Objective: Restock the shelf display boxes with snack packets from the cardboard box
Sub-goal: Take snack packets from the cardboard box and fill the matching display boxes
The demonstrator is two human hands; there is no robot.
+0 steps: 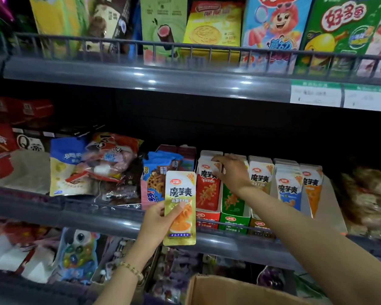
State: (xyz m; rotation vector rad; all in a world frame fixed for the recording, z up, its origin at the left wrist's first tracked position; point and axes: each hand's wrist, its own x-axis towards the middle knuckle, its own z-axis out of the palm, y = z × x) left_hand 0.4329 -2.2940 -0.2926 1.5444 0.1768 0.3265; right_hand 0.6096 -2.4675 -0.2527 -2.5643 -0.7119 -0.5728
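The gold snack packet (180, 208) is upright in my left hand (155, 220), held out in front of the shelf rail (110, 221) and just left of the row of display boxes, not yet in any of them. My thumb presses across its face near the middle and my fingers curl behind it, so it is firmly pinched, with nothing else in that hand. My right hand (231, 172) reaches ahead to the boxes. Its fingers lie over the tops of the red packets (207, 190) in the red display box (207, 217), and the palm hangs above the green display box (234, 223) beside it. The thumb rests against a red packet's face, but I cannot tell whether I am pinching that stack or only touching it to straighten it. I judge that I am mid-restock, one packet in hand and looking for its slot. Packets with the same gold wrapper (261, 175) stand in the gold display box (260, 226), just right of my right wrist, so the next move probably calls for carrying this one across, past the red and green boxes. My right arm is in that path and would have to clear first. The cardboard box (218, 289) sits low in front of me, below both arms, and its contents are out of view.
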